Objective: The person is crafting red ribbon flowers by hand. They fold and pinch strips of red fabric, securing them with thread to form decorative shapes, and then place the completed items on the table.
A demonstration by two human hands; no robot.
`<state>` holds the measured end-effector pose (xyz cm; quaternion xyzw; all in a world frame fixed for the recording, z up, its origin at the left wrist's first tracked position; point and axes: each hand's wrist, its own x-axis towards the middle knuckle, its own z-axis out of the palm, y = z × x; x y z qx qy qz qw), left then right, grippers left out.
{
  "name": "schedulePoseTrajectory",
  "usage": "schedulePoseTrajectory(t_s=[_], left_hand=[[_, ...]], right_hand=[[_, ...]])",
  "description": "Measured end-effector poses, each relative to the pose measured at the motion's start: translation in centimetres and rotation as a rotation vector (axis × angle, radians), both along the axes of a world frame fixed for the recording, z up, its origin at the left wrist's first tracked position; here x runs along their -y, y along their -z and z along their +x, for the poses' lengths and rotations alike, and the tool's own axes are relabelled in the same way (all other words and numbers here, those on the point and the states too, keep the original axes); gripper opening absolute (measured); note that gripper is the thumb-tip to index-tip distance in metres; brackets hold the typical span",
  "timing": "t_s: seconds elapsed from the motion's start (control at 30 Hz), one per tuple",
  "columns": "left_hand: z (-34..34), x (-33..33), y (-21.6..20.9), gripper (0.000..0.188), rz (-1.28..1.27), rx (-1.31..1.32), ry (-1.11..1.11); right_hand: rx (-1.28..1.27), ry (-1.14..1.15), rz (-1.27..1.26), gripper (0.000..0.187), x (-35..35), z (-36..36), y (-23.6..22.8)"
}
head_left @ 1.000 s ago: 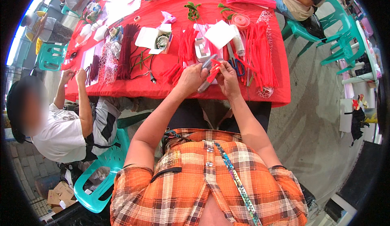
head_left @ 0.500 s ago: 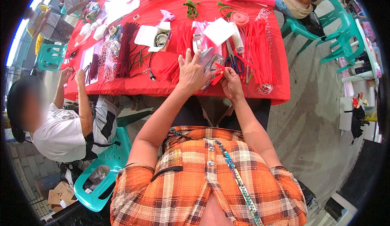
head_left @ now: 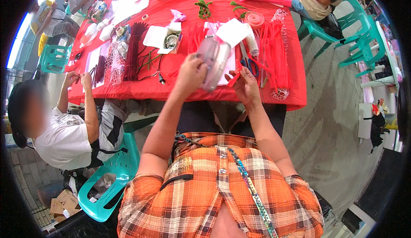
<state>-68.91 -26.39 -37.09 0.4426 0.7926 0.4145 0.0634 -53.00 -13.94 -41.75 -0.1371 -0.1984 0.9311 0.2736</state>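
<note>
My left hand (head_left: 192,73) is closed round a grey and whitish tool (head_left: 210,64), smeared by motion, so its exact kind does not show. It hovers over the near table edge. Beside it on the right, my right hand (head_left: 248,86) pinches a small bent piece of red pipe cleaner (head_left: 234,78) between thumb and fingers. Scissors with dark blue handles (head_left: 249,66) lie just beyond the right hand. A white square sheet (head_left: 232,31) rests past both hands, and bundles of red pipe cleaners (head_left: 274,58) spread to the right.
The red-covered table (head_left: 141,90) holds dark pipe cleaners (head_left: 133,54), an open white box (head_left: 171,41), a plug (head_left: 162,80) and green-leaved stems (head_left: 203,10). A person in a white shirt (head_left: 64,139) sits at left. Green chairs (head_left: 357,28) stand at right.
My left hand has closed on the grey tool and swung it leftward, away from the red piece. My right hand keeps the piece and has turned its palm more upward.
</note>
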Motion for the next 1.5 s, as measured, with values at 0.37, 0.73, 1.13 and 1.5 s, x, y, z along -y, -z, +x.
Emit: schedulePoseTrajectory(t_s=[0.37, 0.73, 1.13, 1.5], left_hand=[[-13.0, 5.1, -0.8, 0.028, -0.359, 0.110, -0.052], [-21.2, 2.3, -0.7, 0.030, -0.485, -0.155, -0.293], [-15.9, 2.7, -5.0, 0.023, -0.018, -0.416, -0.270], [2.2, 3.0, -11.9, 0.016, -0.216, -0.292, 0.382]], right_hand=[[-0.015, -0.097, 0.066, 0.006, 0.6, -1.0, -0.5], [-0.004, -0.167, 0.103, 0.008, 1.4, -1.2, -0.2], [0.020, -0.146, 0.138, 0.010, 0.4, -0.3, -1.2], [0.253, -0.007, 1.358, 0.006, 0.2, 1.9, -12.8]])
